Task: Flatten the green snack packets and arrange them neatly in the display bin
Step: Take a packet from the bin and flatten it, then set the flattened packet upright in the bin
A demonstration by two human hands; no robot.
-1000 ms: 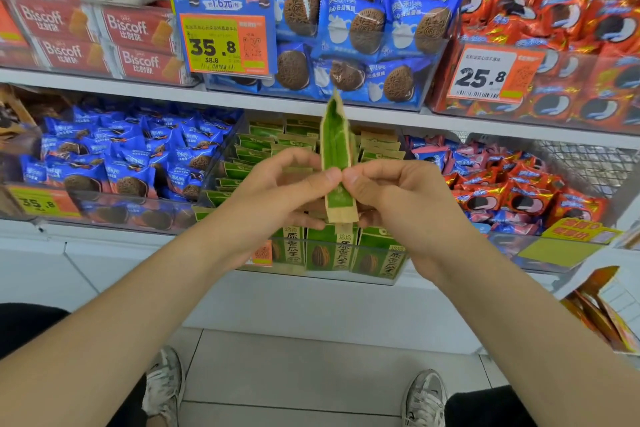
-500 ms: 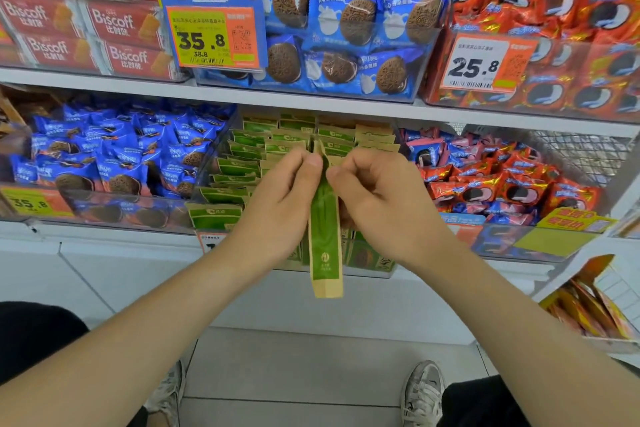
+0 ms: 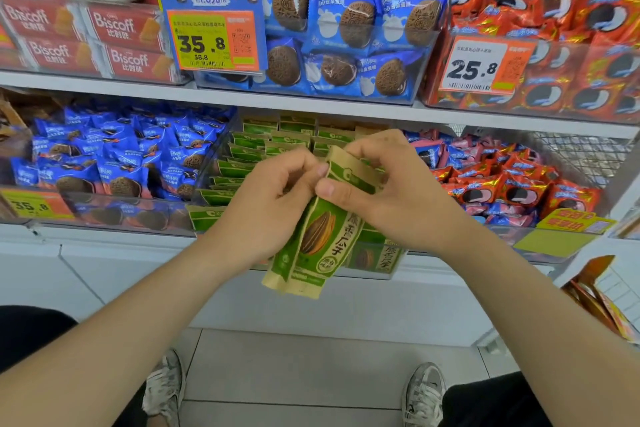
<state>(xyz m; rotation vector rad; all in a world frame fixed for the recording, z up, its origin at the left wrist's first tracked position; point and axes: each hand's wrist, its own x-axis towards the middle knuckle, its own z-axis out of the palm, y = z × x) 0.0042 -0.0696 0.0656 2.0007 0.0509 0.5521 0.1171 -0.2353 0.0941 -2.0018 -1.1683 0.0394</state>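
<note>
Packet point(image 3: 318, 236), green and tan, is held up in the air right in front of the display bin point(image 3: 374, 276), printed face toward the wearer. Its long axis is tilted: top end up-right at the hands, bottom end hanging down-left. Left hand point(image 3: 266, 204) and right hand point(image 3: 391, 191) both pinch that top end, thumbs against curled fingers. They block the middle of the stacked green packets point(image 3: 263, 146). Blue cookie packs point(image 3: 121, 156) sit left, red packs point(image 3: 512, 191) right.
</note>
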